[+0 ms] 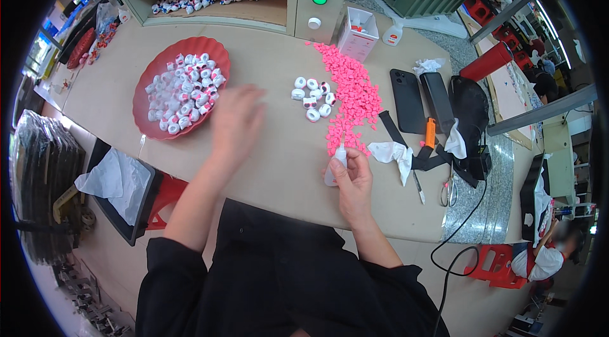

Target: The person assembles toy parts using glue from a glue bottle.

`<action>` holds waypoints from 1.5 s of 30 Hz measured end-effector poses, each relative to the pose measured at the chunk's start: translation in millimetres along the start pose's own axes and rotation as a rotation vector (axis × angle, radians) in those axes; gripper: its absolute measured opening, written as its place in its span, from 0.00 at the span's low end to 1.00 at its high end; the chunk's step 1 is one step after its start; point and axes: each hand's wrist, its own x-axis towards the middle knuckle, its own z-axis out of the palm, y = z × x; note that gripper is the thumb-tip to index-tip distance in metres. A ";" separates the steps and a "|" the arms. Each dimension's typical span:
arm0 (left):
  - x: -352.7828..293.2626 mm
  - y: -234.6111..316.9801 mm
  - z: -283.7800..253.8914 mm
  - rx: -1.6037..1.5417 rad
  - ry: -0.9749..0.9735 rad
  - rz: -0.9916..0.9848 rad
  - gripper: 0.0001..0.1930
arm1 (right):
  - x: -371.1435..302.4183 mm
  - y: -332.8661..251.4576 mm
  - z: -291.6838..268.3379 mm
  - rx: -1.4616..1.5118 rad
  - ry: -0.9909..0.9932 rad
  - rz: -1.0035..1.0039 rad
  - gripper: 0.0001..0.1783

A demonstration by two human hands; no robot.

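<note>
White pieces (202, 78) fill bowl (189, 45), 10 o'clock; pink bits (358, 91) at 1 seem unused; R hand (354, 180) grips btl. (340, 155); L hand (237, 123) blurred, can't tell.

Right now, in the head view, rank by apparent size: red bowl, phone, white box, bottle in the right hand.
Largest: red bowl
Middle: phone and white box, too alike to rank
Smallest: held bottle, partly covered by right hand

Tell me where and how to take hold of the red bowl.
Probably best to pinch the red bowl by its scalloped rim from the right: the rim flares outward around the white pieces heaped inside, and the left hand is beside that side.
</note>
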 end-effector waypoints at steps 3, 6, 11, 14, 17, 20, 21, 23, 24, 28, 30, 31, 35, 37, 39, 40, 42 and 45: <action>2.8 38.4 45.4 -0.045 -0.211 0.085 0.15 | 0.5 -4.8 -5.7 0.112 0.010 0.093 0.13; -1.2 38.5 65.7 0.174 -0.248 0.229 0.16 | 0.2 -9.2 -11.0 0.228 0.046 0.158 0.14; -11.7 23.3 66.5 0.042 -0.176 0.264 0.17 | 3.9 -12.5 -10.0 0.264 0.091 0.124 0.13; -10.6 30.5 50.1 -0.245 -0.308 -0.017 0.15 | 6.9 -11.3 -13.7 0.210 0.116 0.075 0.12; -14.9 32.8 35.4 -0.987 -0.433 -0.538 0.12 | 8.8 -10.6 -26.3 0.363 0.132 0.050 0.13; -32.3 30.6 25.9 -1.674 -0.465 -0.928 0.10 | 6.0 -34.5 -24.4 0.487 0.110 0.062 0.13; -39.1 30.8 24.2 -1.841 -0.457 -1.011 0.10 | 6.9 -36.5 -24.3 0.485 0.104 0.066 0.13; -50.7 33.3 25.4 -1.749 -0.475 -0.928 0.11 | 8.1 -38.6 -23.5 0.283 0.073 -0.023 0.13; -55.3 35.1 26.1 -1.655 -0.498 -0.844 0.11 | 8.0 -36.4 -20.6 0.278 0.114 -0.018 0.12; -62.0 42.5 26.7 -1.533 -0.423 -0.755 0.11 | 9.5 -20.6 -15.8 0.177 0.095 -0.086 0.12; -63.4 42.8 26.8 -1.477 -0.400 -0.715 0.12 | 8.5 -13.4 -13.5 -0.002 0.072 -0.275 0.12; -65.0 41.8 27.6 -1.481 -0.394 -0.720 0.12 | 6.8 -12.3 -10.5 -0.006 0.067 -0.271 0.12; -66.9 41.1 29.1 -1.435 -0.407 -0.706 0.14 | 0.7 -6.8 -5.6 -0.075 -0.021 -0.313 0.13; -66.4 42.6 28.6 -1.420 -0.406 -0.698 0.14 | 0.0 -1.9 -8.8 -0.180 -0.017 -0.393 0.13; -67.2 43.9 29.0 -1.406 -0.416 -0.680 0.15 | 0.4 1.5 -13.6 -0.392 -0.031 -0.545 0.13; -67.7 44.4 29.2 -1.407 -0.414 -0.682 0.15 | 0.0 0.8 -12.7 -0.394 -0.033 -0.544 0.13; -68.5 45.3 29.6 -1.383 -0.417 -0.672 0.15 | -1.2 -1.9 -8.7 -0.377 -0.042 -0.553 0.14; -68.9 44.9 30.4 -1.362 -0.418 -0.659 0.15 | -2.1 -3.0 -7.3 -0.412 -0.049 -0.521 0.13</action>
